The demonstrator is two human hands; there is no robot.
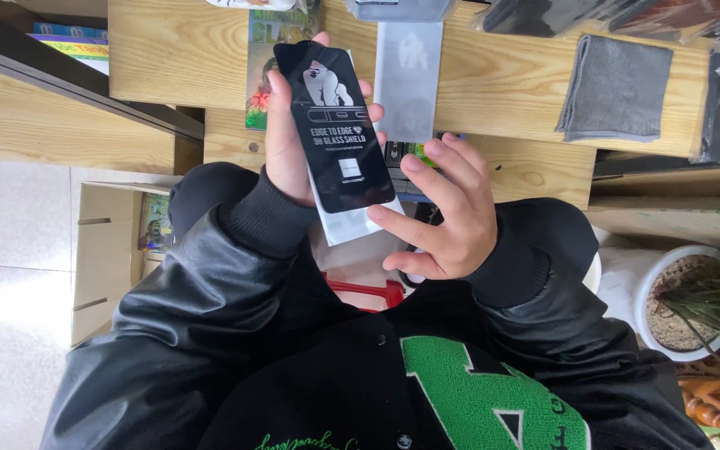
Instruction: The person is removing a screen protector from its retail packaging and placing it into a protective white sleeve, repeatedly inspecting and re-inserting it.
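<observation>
Left hand [287, 142] clasped round flat black rectangular screen-protector packet [335, 125] with pale sleeve; right hand [447, 217] open-fingered, index fingertip touching sleeve's lower edge.

The left hand [289, 142] grips a flat screen-protector pack [337, 125] upright over the lap, and a thin sleeve [352, 218] sticks out just below that grip, with the right hand [447, 212] touching its lower corner from the right. Beyond the grip lies the wooden table [493, 75]; on it a second flat sleeve [408, 79] sits just right of the pack and a folded cloth [614, 87] well to the right. A cardboard box [106, 250] stands on the floor left of the grip, a potted plant [693, 304] far right and lower.
</observation>
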